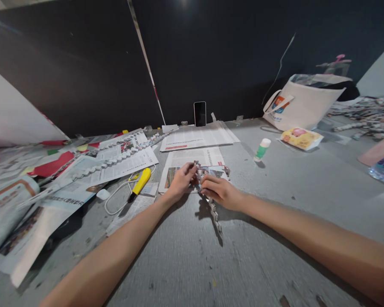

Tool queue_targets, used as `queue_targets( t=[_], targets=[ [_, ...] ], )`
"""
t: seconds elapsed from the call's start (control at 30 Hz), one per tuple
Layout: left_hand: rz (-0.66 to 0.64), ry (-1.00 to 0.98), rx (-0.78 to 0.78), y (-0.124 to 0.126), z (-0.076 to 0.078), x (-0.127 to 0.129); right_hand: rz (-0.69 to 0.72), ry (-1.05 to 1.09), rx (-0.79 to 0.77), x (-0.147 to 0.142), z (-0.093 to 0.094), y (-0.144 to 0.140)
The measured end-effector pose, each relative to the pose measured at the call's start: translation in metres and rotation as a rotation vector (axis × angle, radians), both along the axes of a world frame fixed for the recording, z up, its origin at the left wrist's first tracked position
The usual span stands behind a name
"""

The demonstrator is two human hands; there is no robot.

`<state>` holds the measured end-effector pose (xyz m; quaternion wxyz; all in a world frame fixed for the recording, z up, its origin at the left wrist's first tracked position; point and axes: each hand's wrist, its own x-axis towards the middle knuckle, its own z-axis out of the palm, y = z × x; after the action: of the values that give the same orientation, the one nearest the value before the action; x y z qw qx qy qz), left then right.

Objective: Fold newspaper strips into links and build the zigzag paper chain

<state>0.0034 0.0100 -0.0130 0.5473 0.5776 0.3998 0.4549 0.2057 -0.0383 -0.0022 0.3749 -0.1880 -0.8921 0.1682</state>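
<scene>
As hands (183, 181) (220, 191) pinch, paper chain (214, 212) between them

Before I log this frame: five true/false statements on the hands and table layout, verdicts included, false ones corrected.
1. The bare left hand and bare right hand are both on a pale chain of folded paper links. True.
2. The dark-screened phone with a pale rim lies flat. False: it stands upright, in front of the black wall.
3. The green-and-white cylindrical tube is on the grey table, right of the phone. True.
4. The yellow-handled tool with a black end lies beside the right forearm. False: it lies to the left of the left hand.
5. The yellow soft packet sits in front of the white bag. True.
</scene>
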Motion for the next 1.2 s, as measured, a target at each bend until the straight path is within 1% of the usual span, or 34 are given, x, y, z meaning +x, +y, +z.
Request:
queue_targets(
  t=[0.07, 0.13, 0.2, 0.27, 0.33, 0.43, 0.5, 0.57, 0.73, 0.97, 1.2],
  targets=[
    [-0.024, -0.029, -0.033, -0.002, 0.004, 0.000, 0.001, 0.021, 0.001, 0.000, 0.000, 0.000],
    [-0.013, -0.103, -0.066, -0.003, 0.008, 0.001, -0.012, 0.059, 0.023, 0.000, -0.001, -0.001],
    [-0.010, -0.171, -0.099, -0.003, 0.010, 0.000, -0.093, 0.150, 0.073, 0.000, -0.001, -0.001],
    [-0.031, -0.190, -0.121, -0.002, 0.010, -0.002, -0.213, 0.262, 0.074, 0.000, -0.001, 0.000],
    [-0.056, -0.160, -0.131, -0.001, 0.010, -0.004, -0.323, 0.342, -0.031, 0.001, -0.001, 0.002],
    [-0.090, -0.124, -0.126, -0.002, 0.010, -0.006, -0.457, 0.410, -0.307, 0.000, -0.003, 0.009],
    [-0.120, -0.119, -0.118, -0.003, 0.010, -0.007, -0.504, 0.439, -0.443, 0.000, -0.004, 0.012],
    [-0.146, -0.113, -0.103, -0.003, 0.009, -0.008, -0.482, 0.444, -0.515, 0.000, -0.003, 0.014],
    [-0.160, -0.099, -0.066, -0.001, 0.005, -0.009, -0.346, 0.433, -0.604, -0.003, 0.003, 0.010],
    [-0.148, -0.140, -0.088, -0.001, 0.006, -0.008, -0.313, 0.425, -0.600, -0.004, 0.003, 0.009],
    [-0.136, -0.163, -0.125, -0.003, 0.009, -0.007, -0.257, 0.464, -0.652, -0.004, -0.003, 0.013]
  ],
)
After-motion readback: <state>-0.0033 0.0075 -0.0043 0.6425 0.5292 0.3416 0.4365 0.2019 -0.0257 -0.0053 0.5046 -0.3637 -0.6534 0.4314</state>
